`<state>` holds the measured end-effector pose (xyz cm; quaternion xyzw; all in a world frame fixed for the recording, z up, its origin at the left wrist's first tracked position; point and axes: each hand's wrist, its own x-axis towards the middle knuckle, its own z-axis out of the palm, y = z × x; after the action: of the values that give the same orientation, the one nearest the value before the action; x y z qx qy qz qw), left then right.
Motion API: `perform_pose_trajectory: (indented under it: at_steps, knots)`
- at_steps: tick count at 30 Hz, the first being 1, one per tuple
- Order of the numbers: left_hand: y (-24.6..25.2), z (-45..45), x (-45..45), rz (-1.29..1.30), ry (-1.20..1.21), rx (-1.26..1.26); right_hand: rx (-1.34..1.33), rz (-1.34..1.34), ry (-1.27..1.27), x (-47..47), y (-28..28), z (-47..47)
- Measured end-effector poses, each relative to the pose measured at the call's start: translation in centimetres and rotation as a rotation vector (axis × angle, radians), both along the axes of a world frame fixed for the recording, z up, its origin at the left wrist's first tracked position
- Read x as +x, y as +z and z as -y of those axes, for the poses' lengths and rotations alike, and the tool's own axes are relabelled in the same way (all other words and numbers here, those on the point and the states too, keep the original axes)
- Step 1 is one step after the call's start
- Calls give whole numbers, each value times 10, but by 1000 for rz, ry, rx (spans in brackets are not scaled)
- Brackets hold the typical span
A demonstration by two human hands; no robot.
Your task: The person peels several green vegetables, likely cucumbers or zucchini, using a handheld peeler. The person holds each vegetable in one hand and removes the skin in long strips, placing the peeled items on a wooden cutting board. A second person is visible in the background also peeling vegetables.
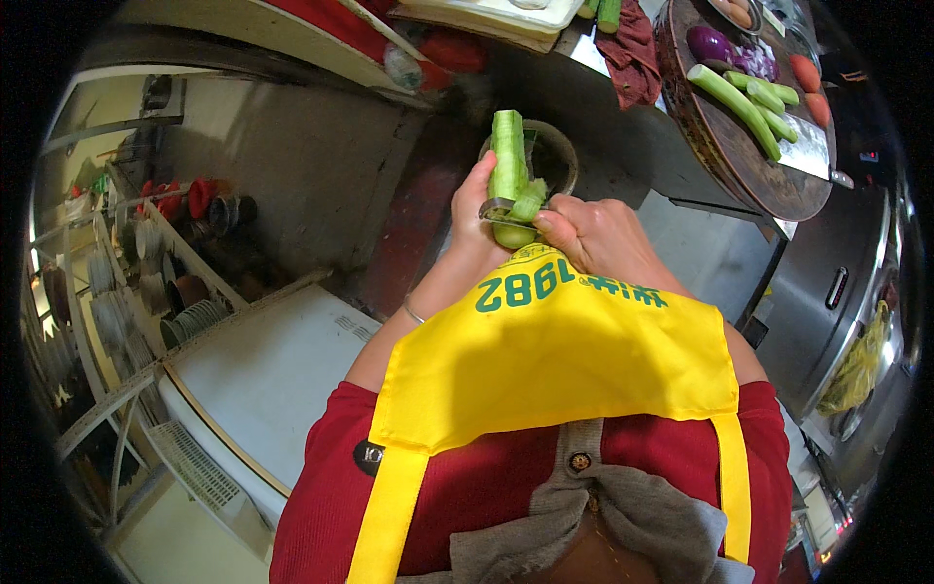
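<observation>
My left hand [473, 204] grips a long, pale green vegetable [507, 150], cucumber-like and largely peeled, from its left side. It points away from my chest, with its rounded near end just above my yellow apron [569, 350]. My right hand [602, 226] is closed around a metal peeler [498, 209], whose blade lies across the vegetable near that end. A curled strip of peel [530, 200] rises from the blade. Beyond and below my hands stands a round bin [573, 164], partly hidden by the vegetable; its contents are too dark to make out.
At upper right, a round wooden chopping board [730, 160] bears peeled green pieces [737, 102], a red onion [709, 44], tomatoes [805, 73] and a cleaver [806, 150]. A dark red cloth [633, 62] hangs beside it. On my left are a white chest-like appliance [248, 372] and a dish rack [193, 255].
</observation>
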<state>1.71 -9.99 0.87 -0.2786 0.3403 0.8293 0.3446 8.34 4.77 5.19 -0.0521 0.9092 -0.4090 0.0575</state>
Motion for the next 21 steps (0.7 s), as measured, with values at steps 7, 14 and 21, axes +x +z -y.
perform_pose_trajectory:
  at_steps: [7, 14, 21]
  knots:
    - [13, 1, 11, 1, -94, 42, -71, 71, -31, -8, -11, -2]
    - [8, 9, 16, -19, -209, 87, 42, -29, -77, -20, -36, -5]
    - [1, 19, 13, 53, -272, 117, 83, 69, -135, -46, -99, -11]
